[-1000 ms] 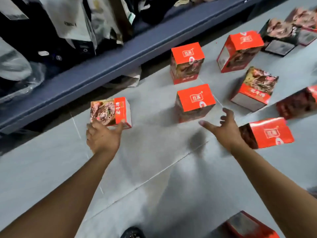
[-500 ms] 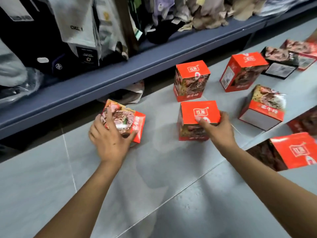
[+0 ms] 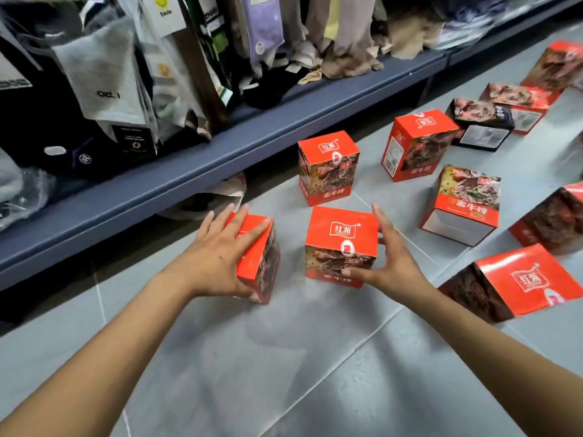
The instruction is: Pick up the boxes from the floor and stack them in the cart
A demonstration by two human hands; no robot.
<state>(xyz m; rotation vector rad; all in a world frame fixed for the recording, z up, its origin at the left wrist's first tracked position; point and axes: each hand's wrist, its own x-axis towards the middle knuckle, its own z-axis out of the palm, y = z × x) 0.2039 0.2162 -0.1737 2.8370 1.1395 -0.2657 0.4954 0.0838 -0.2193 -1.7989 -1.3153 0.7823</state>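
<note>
— While both arms reach down to the grey floor point(image 3: 284, 373), what is each hand doing?
— The left hand point(image 3: 220, 257) grasps a red box point(image 3: 263, 263), palm over its top, thumb at the lower near edge. The right hand point(image 3: 391, 263) wraps a second red box point(image 3: 342, 244), fingers at its right side, thumb on the front.
— Where do the boxes sit?
— Both just beside each other, near the blue shelf point(image 3: 220, 159). More boxes point(image 3: 328, 167) stand or lie scattered behind and to the right.
</note>
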